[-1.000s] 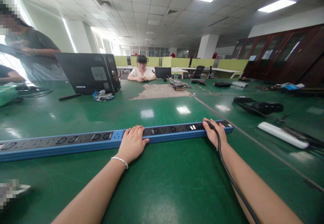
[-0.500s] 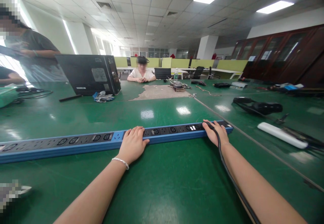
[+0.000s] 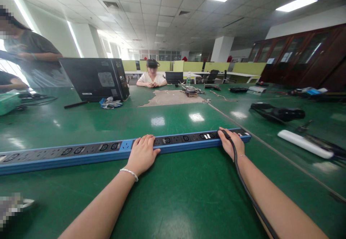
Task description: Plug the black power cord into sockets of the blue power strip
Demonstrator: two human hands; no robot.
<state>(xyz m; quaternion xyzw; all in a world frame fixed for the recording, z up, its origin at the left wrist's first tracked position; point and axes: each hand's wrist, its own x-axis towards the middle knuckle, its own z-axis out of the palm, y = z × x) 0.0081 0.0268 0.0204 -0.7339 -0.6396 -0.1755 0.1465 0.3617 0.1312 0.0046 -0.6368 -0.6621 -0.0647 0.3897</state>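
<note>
A long blue power strip [image 3: 189,145] with a black socket face lies across the green table, sockets upward, running out of view on the left. My left hand [image 3: 143,153] grips it around the middle, fingers over the top and thumb along the near side. Near the strip's right end, my right hand [image 3: 231,144] is closed on the end of a black power cable [image 3: 244,181], pressed down at the sockets. The plug itself is hidden beneath the fingers, so how far it sits in a socket cannot be seen. The cable trails back along my right forearm.
A black computer case [image 3: 92,80] stands back left, with gloves [image 3: 110,103] beside it. To the right lie a white bar-shaped object [image 3: 305,144] and a black device [image 3: 278,112]. One person [image 3: 151,77] sits opposite; another person [image 3: 35,48] is at left.
The view has shifted very slightly. Both hands keep their places on the strip and the cable.
</note>
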